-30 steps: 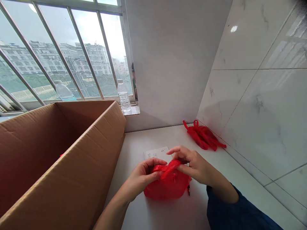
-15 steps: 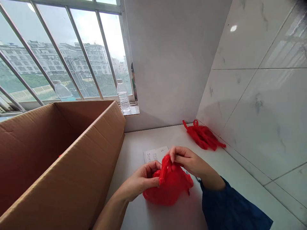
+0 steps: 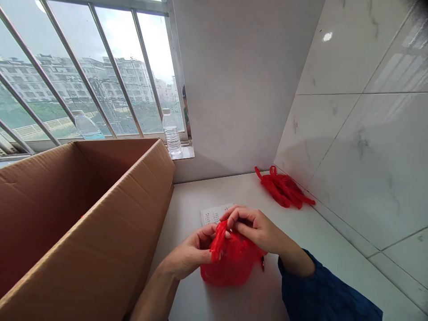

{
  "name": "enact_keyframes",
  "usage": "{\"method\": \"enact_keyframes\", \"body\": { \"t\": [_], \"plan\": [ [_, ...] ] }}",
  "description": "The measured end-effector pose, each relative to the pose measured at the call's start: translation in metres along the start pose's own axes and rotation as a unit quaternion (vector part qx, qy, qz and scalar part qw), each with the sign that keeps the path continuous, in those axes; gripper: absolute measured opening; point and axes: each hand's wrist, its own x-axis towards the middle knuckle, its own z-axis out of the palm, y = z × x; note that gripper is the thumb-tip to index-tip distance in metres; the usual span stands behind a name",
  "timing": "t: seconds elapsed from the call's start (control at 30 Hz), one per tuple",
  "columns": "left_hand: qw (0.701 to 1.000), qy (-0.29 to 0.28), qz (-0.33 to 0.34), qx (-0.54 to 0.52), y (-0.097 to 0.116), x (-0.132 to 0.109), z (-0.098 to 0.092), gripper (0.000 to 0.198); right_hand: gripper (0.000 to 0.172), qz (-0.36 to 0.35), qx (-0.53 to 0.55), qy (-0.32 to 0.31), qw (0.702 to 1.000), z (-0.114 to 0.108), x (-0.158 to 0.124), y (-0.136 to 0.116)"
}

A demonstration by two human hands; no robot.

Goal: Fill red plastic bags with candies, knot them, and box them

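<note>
On the white tabletop rests a red plastic bag (image 3: 230, 267), bulging with contents I cannot make out. My left hand (image 3: 190, 252) is closed on the bag's gathered top, thumb in front and fingers behind. From the right, my right hand (image 3: 256, 225) pinches the same gathered top close to the left fingertips. Behind the bag lies a white sheet with printed text (image 3: 212, 215), partly covered by my hands. A small dark object (image 3: 262, 263) shows at the bag's right side.
A large open cardboard box (image 3: 133, 200) stands at the left, with a bit of red inside. More red plastic bags (image 3: 284, 189) lie heaped by the tiled wall. A clear bottle (image 3: 171, 133) stands on the windowsill, and another bottle (image 3: 87, 127) shows behind the box.
My right hand has moved left and slightly down, across the bag's top toward my left hand. The gathered red plastic has shifted a little left.
</note>
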Motion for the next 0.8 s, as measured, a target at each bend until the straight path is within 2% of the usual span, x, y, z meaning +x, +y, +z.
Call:
{"method": "enact_keyframes", "body": {
  "t": [0.07,0.13,0.23,0.33,0.43,0.6,0.67,0.8],
  "plan": [
    [1.000,0.019,0.003,-0.010,0.000,0.000,0.000,0.029,0.015,0.033,0.019,-0.041,0.998,0.001,-0.002,-0.004],
    [0.999,0.032,0.004,-0.005,-0.001,0.000,-0.001,0.025,0.020,0.062,-0.003,-0.045,0.997,0.003,-0.004,-0.006],
    [0.999,0.029,0.002,0.017,-0.002,0.000,-0.002,0.023,0.030,0.106,-0.100,0.013,0.989,0.008,-0.007,-0.010],
    [1.000,0.013,0.010,0.024,-0.002,0.001,-0.003,0.023,0.029,0.127,-0.150,0.044,0.979,0.011,-0.009,-0.015],
    [1.000,-0.015,0.021,0.014,-0.001,0.002,-0.002,0.027,0.027,0.107,-0.128,0.035,0.985,0.011,-0.010,-0.019],
    [0.998,-0.049,0.035,0.000,0.002,0.002,0.001,0.034,0.022,0.128,-0.056,-0.001,0.990,0.008,-0.010,-0.016],
    [0.998,-0.045,0.040,-0.007,0.002,0.002,0.000,0.038,0.017,0.117,-0.024,0.000,0.993,0.006,-0.010,-0.015],
    [0.999,-0.016,0.036,-0.024,0.001,0.002,-0.002,0.035,0.013,0.072,0.009,0.030,0.997,-0.001,-0.012,-0.019]
  ]
}}
